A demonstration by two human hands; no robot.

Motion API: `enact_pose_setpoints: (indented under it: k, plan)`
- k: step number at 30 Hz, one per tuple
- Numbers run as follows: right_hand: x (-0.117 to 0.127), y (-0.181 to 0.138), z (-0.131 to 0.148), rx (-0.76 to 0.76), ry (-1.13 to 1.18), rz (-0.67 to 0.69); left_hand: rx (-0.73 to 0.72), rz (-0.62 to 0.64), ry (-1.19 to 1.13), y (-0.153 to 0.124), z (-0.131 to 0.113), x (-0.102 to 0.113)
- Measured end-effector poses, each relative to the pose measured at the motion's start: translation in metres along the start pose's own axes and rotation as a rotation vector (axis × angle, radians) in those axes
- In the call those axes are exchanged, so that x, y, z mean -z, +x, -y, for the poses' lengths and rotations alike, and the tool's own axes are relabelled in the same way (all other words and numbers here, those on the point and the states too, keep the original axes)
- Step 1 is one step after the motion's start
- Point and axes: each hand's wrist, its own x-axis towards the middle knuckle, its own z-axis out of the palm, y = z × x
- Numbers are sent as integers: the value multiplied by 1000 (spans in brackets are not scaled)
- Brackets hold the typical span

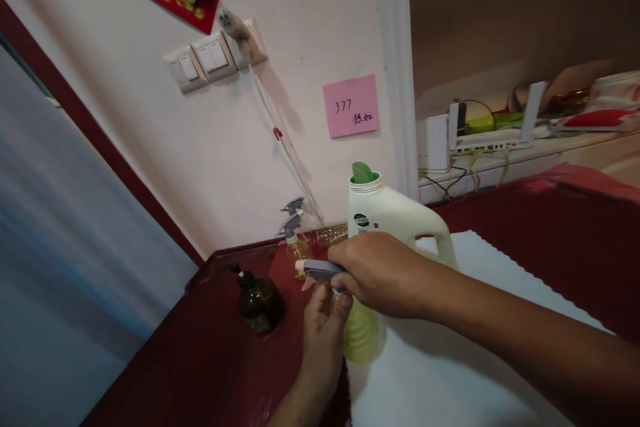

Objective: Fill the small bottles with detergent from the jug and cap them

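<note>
Red table [200,360]: spray btl [360,330] yellow-green liquid

A green spray bottle [361,333] is being gripped by the left hand [323,327]. Its grey trigger head [320,271] is being covered by the right hand [380,273]. A white jug [395,213] is standing just behind the grip.

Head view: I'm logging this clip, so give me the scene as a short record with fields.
left hand: grips the green spray bottle from below and beside
right hand: on the grey spray head atop that bottle
behind hands: white jug with green spout, handle to the right
left of hands: dark pump bottle; amber spray bottle near the wall
surface: white cloth over a dark red table
wall: pink note, switches
</note>
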Motion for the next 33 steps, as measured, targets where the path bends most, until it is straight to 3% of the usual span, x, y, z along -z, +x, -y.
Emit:
enact_pose_setpoints:
  k: [5, 14, 24, 33]
  plan:
    - [-3, -1, -3, 9, 6, -12, 0, 28, -20, -1, -3, 2]
    - [-5, -3, -2, 14, 17, -31, -57, -109, -44, 4, -6, -11]
    - [-8, -5, -6, 11, 16, -45, -15, 17, 24, -4, -4, 1]
    - [-10, -4, -4, 10, 21, -69, -70, -119, -40, 2, -14, -19]
